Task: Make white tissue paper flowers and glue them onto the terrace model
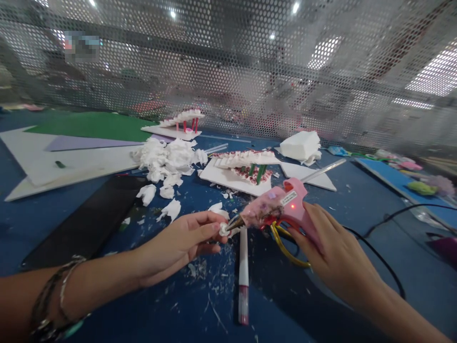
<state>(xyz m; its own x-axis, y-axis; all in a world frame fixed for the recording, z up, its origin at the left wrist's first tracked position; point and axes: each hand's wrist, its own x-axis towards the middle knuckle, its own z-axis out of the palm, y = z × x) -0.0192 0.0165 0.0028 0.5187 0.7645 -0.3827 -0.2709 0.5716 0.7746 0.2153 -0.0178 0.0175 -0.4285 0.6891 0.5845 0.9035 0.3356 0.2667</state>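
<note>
Between the thumb and fingers of my left hand is a small white rolled paper piece. My right hand is wrapped round the handle of a pink hot glue gun. Its metal nozzle points left and reaches the paper piece; I cannot tell whether glue is coming out. A clear glue stick sticks out of the gun's back, and a small red light glows on its side. Beneath the nozzle lies a white marker with a dark red cap. Yellow-handled scissors lie partly hidden behind the gun.
Crumpled white paper pieces are heaped at centre left. Behind the gun stands a small white stair model, with another model farther back. A black phone-like slab lies left. A black cable runs right. Perforated metal borders the table.
</note>
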